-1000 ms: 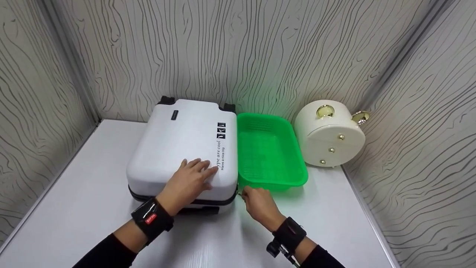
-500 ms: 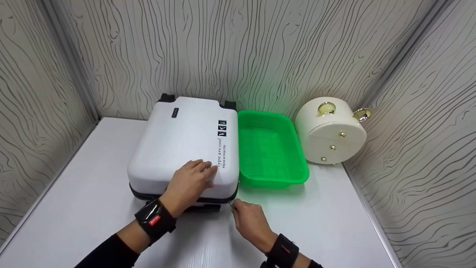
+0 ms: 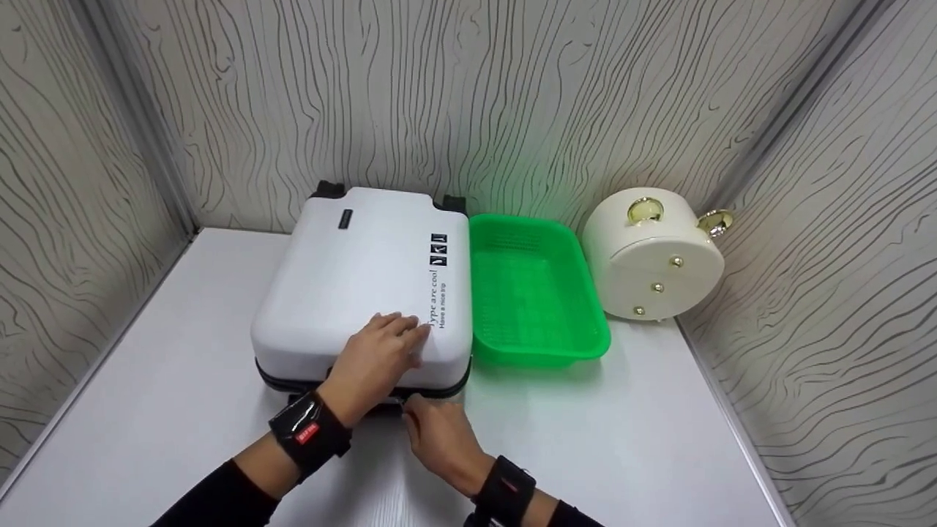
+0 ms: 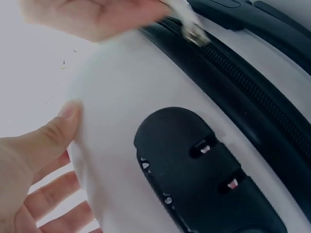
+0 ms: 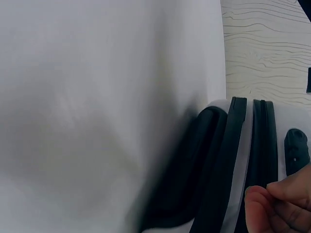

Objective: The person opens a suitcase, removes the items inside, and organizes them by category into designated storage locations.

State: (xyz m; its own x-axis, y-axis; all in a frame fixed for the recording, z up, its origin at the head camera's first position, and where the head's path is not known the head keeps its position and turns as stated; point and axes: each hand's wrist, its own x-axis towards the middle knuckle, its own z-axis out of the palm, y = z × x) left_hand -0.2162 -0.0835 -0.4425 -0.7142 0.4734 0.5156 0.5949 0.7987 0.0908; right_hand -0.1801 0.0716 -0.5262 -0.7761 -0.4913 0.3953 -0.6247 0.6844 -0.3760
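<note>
A white hard-shell suitcase (image 3: pixel 373 256) lies flat on the table with its wheels toward the back wall. My left hand (image 3: pixel 373 359) rests on the lid near its front edge, fingers extended. At the front side my right hand (image 3: pixel 443 439) pinches the metal zipper pull (image 4: pixel 193 34), seen blurred in the left wrist view. The black zipper (image 4: pixel 252 87) runs along the case's side, and a black combination lock (image 4: pixel 184 160) sits beside it. In the right wrist view the curled fingertips (image 5: pixel 260 194) are right at the zipper band, hiding the pull.
A green plastic basket (image 3: pixel 604 344) stands against the suitcase's right side. Farther right is a cream round box (image 3: pixel 651 256) with gold knobs. The suitcase's black carry handle (image 5: pixel 189 170) juts from its front side. Wood-grain panels (image 3: pixel 512 95) enclose the white table (image 3: pixel 600 446).
My right hand has moved left, from the suitcase's front right corner along its front side, carrying the zipper pull. The left hand has stayed in place on the lid.
</note>
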